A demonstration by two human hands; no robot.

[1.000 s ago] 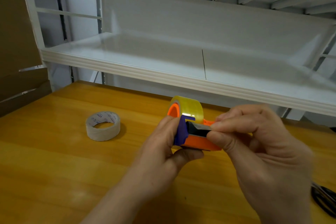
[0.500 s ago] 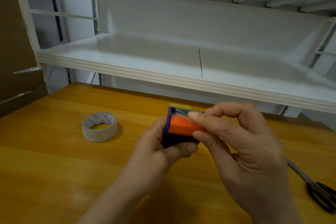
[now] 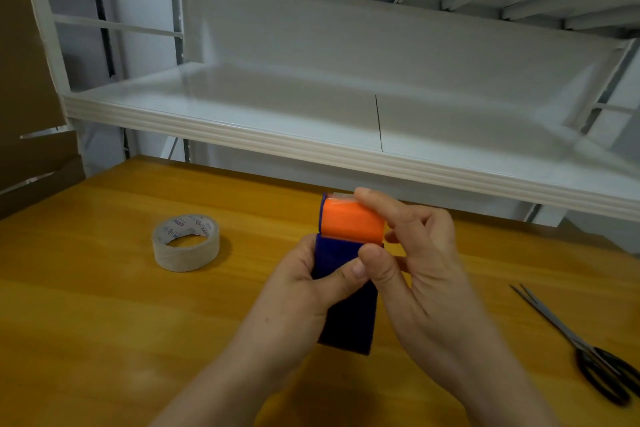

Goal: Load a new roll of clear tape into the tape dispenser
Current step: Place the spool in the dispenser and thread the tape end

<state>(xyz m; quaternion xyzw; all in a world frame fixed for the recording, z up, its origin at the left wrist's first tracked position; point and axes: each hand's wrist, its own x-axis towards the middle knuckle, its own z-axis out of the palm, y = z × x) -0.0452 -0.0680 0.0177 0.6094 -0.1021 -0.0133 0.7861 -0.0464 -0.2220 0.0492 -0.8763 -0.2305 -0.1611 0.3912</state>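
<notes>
The roll of clear tape (image 3: 341,196) is almost wholly hidden inside the tape dispenser (image 3: 349,227); only a pale sliver is seen at the index fingertip of the right hand (image 3: 424,253). The fingers of the left hand (image 3: 301,288) are concealed behind the dispenser, whose middle is covered by both thumbs. Right of the right hand, the handles of the scissors (image 3: 585,355) are clipped by the frame edge. Left of the left hand, the print on the spare roll (image 3: 187,255) is too small to be read.

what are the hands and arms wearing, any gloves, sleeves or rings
Nothing visible. The left hand and right hand have no gloves, and no rings show on the fingers in view. Both forearms are uncovered down to the picture's bottom edge: no sleeve, watch or wristband. Nails look short and unpainted.
</notes>
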